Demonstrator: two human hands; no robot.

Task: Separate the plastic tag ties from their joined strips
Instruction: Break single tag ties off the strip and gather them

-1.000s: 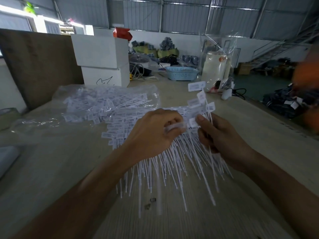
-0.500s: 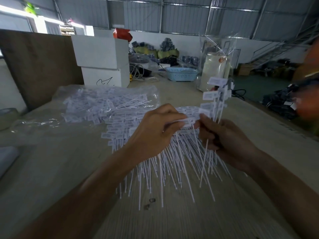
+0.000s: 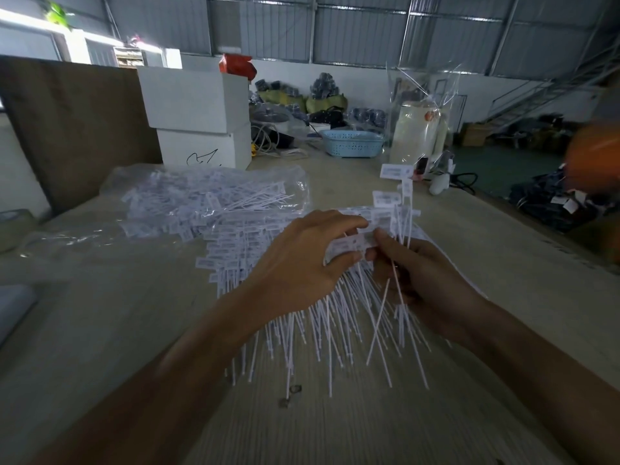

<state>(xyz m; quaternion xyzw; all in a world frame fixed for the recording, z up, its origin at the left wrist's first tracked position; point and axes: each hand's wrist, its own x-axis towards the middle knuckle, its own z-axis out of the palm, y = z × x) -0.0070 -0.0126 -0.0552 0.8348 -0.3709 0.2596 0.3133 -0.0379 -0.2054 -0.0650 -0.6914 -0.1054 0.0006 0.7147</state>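
Note:
A joined strip of white plastic tag ties (image 3: 302, 330) fans out over the table in front of me, label heads up, thin tails pointing toward me. My left hand (image 3: 295, 263) pinches the strip's label heads (image 3: 349, 245) between thumb and fingers. My right hand (image 3: 422, 280) grips a small bunch of separated ties (image 3: 399, 203) that stand upright, and its thumb touches the same label row. More ties lie piled behind the hands (image 3: 231, 243).
A clear plastic bag of more tag ties (image 3: 201, 199) lies at the back left. Two stacked white boxes (image 3: 198, 119), a blue basket (image 3: 352, 142) and an upright clear bag (image 3: 419, 129) stand farther back. The table's right edge (image 3: 536, 250) runs diagonally.
The right hand has drawn in close to the left, its thumb now meeting the label row. The bunch it holds stands more upright. The left hand has barely shifted.

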